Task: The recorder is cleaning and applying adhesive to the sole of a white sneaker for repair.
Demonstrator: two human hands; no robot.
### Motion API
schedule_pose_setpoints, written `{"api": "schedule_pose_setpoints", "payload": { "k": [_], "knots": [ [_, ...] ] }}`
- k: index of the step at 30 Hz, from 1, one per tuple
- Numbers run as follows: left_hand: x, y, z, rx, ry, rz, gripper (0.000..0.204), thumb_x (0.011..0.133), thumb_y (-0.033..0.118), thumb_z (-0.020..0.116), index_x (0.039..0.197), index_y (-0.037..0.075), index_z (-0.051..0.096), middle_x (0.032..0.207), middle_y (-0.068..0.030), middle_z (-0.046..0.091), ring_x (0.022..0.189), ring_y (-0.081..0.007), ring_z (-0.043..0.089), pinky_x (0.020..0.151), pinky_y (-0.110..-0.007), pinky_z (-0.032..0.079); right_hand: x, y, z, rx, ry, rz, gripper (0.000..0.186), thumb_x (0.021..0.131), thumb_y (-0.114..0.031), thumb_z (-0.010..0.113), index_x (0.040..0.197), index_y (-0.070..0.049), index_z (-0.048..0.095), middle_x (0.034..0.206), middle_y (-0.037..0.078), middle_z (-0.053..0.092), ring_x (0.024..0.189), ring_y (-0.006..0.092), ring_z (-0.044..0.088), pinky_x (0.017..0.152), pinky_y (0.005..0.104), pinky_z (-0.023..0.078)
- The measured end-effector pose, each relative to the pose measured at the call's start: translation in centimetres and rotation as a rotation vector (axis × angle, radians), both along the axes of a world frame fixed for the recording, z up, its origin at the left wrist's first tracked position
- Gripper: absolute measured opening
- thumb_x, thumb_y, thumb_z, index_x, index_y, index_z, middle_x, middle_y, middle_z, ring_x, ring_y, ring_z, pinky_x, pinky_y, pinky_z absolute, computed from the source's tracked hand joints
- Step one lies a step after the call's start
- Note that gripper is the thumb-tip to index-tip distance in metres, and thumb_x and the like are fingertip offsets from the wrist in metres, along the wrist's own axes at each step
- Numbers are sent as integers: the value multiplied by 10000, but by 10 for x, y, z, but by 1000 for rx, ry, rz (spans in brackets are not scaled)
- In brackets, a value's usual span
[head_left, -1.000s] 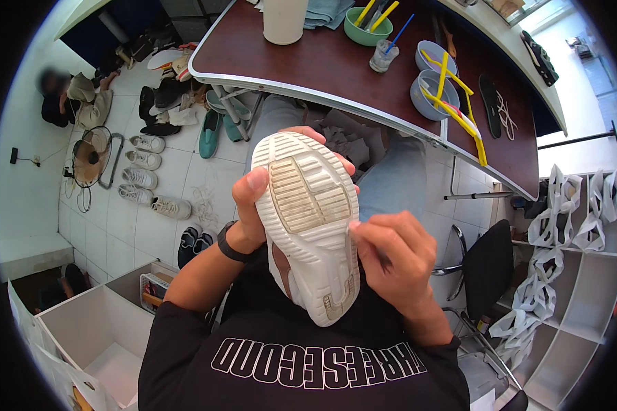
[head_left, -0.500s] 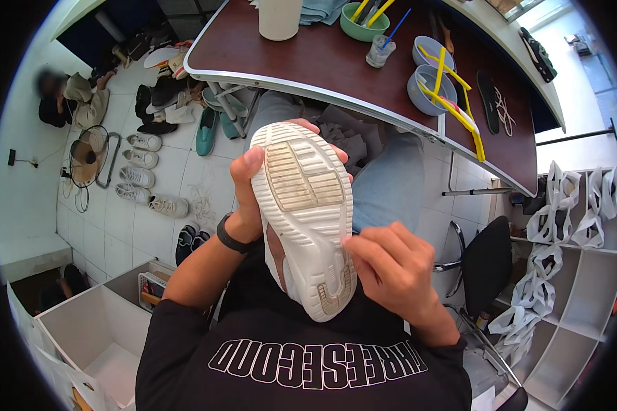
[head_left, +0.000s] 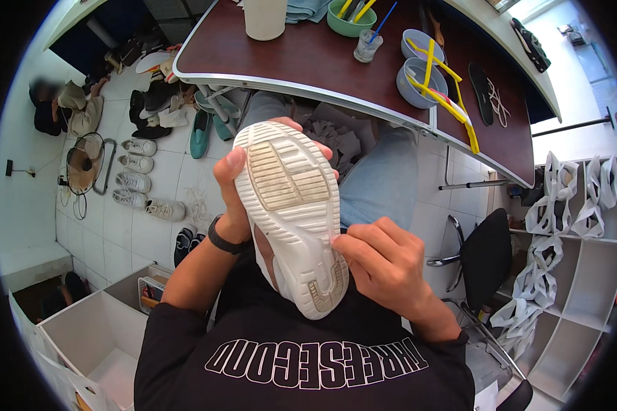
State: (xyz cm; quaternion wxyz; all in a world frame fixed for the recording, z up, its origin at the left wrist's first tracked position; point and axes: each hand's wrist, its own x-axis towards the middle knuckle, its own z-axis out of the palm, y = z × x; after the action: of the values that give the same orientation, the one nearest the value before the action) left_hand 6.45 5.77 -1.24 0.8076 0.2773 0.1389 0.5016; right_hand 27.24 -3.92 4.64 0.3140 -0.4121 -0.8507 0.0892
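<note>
Shoe (head_left: 308,243), white and turned sole-outward, is held over the lap before a black shirt (head_left: 308,397), its heel toward the chest and its toe pointing away. Its forefoot is grasped by the left hand (head_left: 232,195), the thumb pressed on one edge, the fingers wrapped behind. By the right hand (head_left: 385,259), fingers curled and thumb and forefinger pinched, the opposite edge is touched near the arch; whether anything thin is gripped there cannot be told. Beyond, a green bowl (head_left: 346,29) is carried by the brown surface (head_left: 301,65).
</note>
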Motion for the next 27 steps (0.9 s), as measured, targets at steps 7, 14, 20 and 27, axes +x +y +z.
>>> {"api": "schedule_pose_setpoints", "payload": {
  "k": [7, 14, 20, 27],
  "knots": [
    [-2, -3, -3, 15, -5, -16, 843, 811, 637, 536, 1344, 0, 399, 1188, -360, 568, 1053, -561, 622, 824, -628, 571, 10, -15, 7, -95, -67, 84, 291, 643, -26, 713, 931, -50, 690, 845, 15, 627, 643, 160, 551, 524, 297, 461],
    [1, -4, -1, 19, -67, -44, 846, 818, 643, 535, 1341, -9, 399, 1182, -360, 573, 1057, -561, 621, 823, -629, 571, -1, -2, 0, 95, -7, -33, 270, 649, -29, 705, 918, -50, 693, 844, 2, 626, 663, 156, 553, 533, 295, 465],
    [-2, -3, -6, 36, -44, -16, 856, 818, 651, 545, 1345, -5, 392, 1187, -359, 565, 1053, -566, 618, 823, -635, 568, 11, -12, 3, -106, -39, 106, 274, 641, -16, 713, 911, -57, 695, 833, 6, 633, 652, 157, 560, 522, 292, 468],
    [-4, -4, 0, 26, -8, -11, 853, 812, 638, 558, 1351, 1, 388, 1189, -357, 564, 1044, -566, 621, 816, -631, 574, 0, -7, 1, -34, 73, -18, 296, 637, 25, 746, 918, -60, 711, 808, 21, 647, 633, 171, 565, 521, 294, 461]
  ]
}}
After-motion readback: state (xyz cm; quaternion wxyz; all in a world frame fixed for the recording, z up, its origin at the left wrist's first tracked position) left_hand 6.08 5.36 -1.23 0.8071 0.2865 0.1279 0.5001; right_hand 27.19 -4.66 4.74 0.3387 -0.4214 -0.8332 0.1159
